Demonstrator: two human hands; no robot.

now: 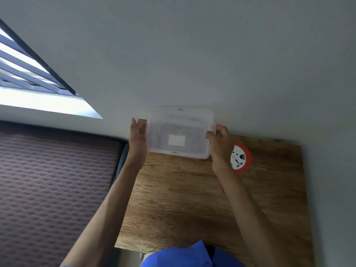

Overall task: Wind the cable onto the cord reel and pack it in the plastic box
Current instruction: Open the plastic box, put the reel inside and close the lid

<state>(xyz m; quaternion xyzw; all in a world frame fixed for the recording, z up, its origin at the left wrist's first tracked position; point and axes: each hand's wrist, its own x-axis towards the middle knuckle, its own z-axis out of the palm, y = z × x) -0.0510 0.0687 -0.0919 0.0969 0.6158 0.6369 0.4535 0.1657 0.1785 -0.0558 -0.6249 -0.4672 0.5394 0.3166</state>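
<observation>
A clear plastic box (180, 132) with its lid on is at the far edge of the wooden table (202, 199), against the wall. My left hand (137, 137) grips its left side and my right hand (220, 143) grips the clip on its right side. A white label shows through the plastic. The orange cord reel (241, 158) with a white socket face lies on the table just right of the box, partly hidden behind my right wrist. No loose cable is visible.
A grey wall (192, 54) rises directly behind the table. A bed with a dark patterned cover (54, 185) lies to the left of the table. A window with slats (25, 74) is at the upper left.
</observation>
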